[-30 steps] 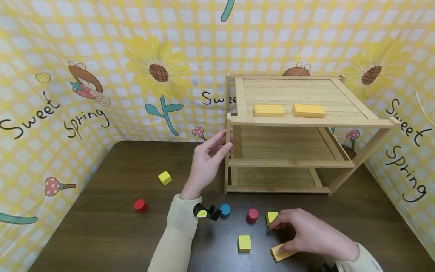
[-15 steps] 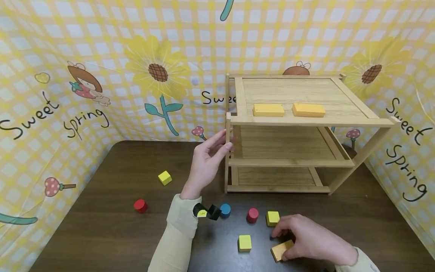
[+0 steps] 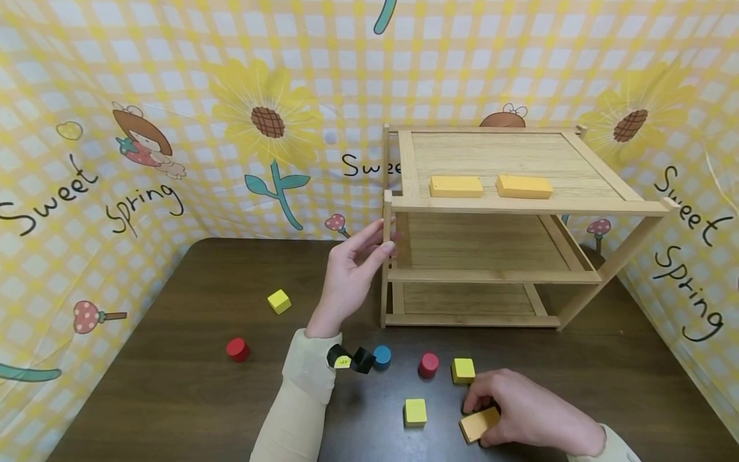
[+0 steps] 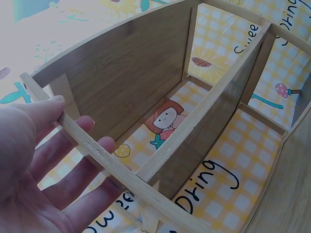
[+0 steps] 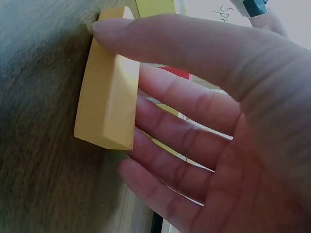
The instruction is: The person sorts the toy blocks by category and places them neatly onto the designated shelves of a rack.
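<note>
My left hand (image 3: 349, 273) holds the left front post of a three-tier wooden shelf (image 3: 496, 277). In the left wrist view the thumb lies on one side of that post and the fingertips (image 4: 106, 143) on the other. On the table in front of the shelf, my right hand (image 3: 534, 410) pinches a yellow-orange rectangular block (image 3: 479, 425), thumb at its near side and fingers at its far side. The right wrist view shows the block (image 5: 104, 92) between thumb and fingers. A yellow cube (image 3: 463, 371) stands just beyond the right fingers.
Two similar blocks, one left (image 3: 456, 187) and one right (image 3: 524, 187), lie on the top shelf. Around the hands are a red cylinder (image 3: 428, 365), a blue cylinder (image 3: 382, 357) and a yellow cube (image 3: 415, 412). Another red cylinder (image 3: 238, 350) and yellow cube (image 3: 280, 301) sit left.
My right fingers have drawn back from the yellow cube toward the block. The right thumb has slid from the block's top to its near side. The left hand has stayed on the post.
</note>
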`<state>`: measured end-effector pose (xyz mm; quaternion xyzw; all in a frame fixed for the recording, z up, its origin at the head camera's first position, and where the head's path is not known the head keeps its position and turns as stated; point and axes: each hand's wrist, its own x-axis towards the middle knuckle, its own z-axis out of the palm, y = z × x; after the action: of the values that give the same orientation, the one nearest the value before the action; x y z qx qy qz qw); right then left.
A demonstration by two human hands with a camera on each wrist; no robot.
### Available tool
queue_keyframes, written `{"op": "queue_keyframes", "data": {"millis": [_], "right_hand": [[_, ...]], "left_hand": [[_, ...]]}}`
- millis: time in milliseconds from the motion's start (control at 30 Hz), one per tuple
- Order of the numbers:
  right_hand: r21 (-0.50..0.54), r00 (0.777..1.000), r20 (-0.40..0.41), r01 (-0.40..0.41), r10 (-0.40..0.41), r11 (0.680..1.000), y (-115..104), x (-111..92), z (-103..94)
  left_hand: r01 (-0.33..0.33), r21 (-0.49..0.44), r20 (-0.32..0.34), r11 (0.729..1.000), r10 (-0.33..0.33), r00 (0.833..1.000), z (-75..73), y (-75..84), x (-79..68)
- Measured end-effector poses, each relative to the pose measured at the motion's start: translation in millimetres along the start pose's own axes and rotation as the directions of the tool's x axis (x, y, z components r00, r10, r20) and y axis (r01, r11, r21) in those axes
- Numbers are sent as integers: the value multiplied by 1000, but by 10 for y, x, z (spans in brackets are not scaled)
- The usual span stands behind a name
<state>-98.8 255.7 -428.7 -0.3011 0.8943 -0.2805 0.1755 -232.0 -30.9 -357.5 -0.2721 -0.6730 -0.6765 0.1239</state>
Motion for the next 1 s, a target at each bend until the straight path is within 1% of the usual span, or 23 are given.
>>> {"op": "queue_keyframes", "data": {"millis": [367,600,733,1000], "right_hand": [[6,1000,-12,10,-10,1000,-3,-6,-3],[27,999,-32,20,-19,999,-40,-23,-44],[24,998,-50,31,-30,999,-51,-26,-46],[-1,992,-106,70,-69,998,-68,-22,-55]], "left_hand": [[31,6,-9,1000,-31,999,8,7,9],[16,3,1,1000,-16,1000,-4,4,9],[9,8,3,1000,-9,1000,-7,-2,6],[20,20,-3,1000,-20,1000,-8,6,1]]}}
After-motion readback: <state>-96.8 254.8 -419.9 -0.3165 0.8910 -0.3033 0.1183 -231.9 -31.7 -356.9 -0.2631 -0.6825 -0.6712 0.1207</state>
